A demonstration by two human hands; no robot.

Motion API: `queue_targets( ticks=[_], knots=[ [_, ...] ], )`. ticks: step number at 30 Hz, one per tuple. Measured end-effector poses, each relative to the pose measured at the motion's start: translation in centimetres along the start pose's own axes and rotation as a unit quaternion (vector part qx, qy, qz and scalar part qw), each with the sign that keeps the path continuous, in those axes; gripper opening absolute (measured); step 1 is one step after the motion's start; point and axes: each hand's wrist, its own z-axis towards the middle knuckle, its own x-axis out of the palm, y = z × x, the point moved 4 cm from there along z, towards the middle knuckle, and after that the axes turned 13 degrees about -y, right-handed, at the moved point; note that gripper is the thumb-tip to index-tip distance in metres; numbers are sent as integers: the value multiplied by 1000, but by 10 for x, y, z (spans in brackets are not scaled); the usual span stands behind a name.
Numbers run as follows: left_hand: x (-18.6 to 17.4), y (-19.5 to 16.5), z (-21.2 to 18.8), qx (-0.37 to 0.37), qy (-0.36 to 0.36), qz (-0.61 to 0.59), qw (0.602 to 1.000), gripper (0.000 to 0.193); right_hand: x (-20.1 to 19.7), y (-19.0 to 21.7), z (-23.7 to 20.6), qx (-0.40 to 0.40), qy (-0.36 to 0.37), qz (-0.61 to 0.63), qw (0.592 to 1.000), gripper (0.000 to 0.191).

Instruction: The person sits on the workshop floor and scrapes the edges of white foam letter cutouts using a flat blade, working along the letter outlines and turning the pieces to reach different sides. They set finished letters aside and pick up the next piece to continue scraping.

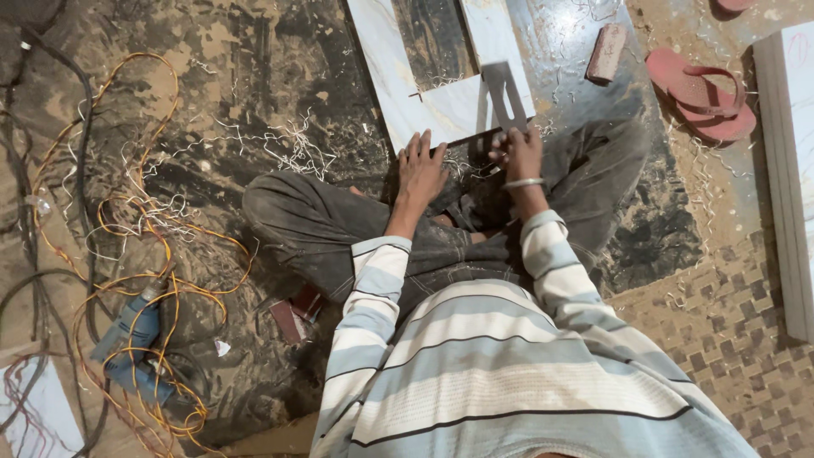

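I sit cross-legged on a dusty floor, looking down over my striped shirt. My left hand (421, 167) lies flat with fingers spread on the near edge of a pale marbled board (441, 108) that has a rectangular cut-out. My right hand (520, 151), with a metal bangle on the wrist, grips a flat grey metal tool (504, 95) that stands up over the board's near right corner. The tool is blurred.
A blue power drill (129, 339) lies at the left among tangled orange and black cables (102, 220). White shavings (292, 148) litter the floor. A brick-shaped block (606, 53) and red sandals (704, 97) lie at the upper right. A long pale board (788, 170) runs along the right edge.
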Motion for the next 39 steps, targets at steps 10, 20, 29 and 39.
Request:
queue_targets(
  ticks=[10,20,29,39],
  knots=[
    [2,-4,-1,-10,30,2,999,62,0,20,28,58,-2,63,996,12],
    [-7,-9,-2,-9,28,0,1000,62,19,2,32,108,-11,49,993,11],
    [-10,-13,0,-4,7,-1,1000,61,21,8,33,54,-21,13,998,12],
    [2,-6,-6,-3,2,7,1000,61,16,3,31,20,3,-41,999,15]
  ],
)
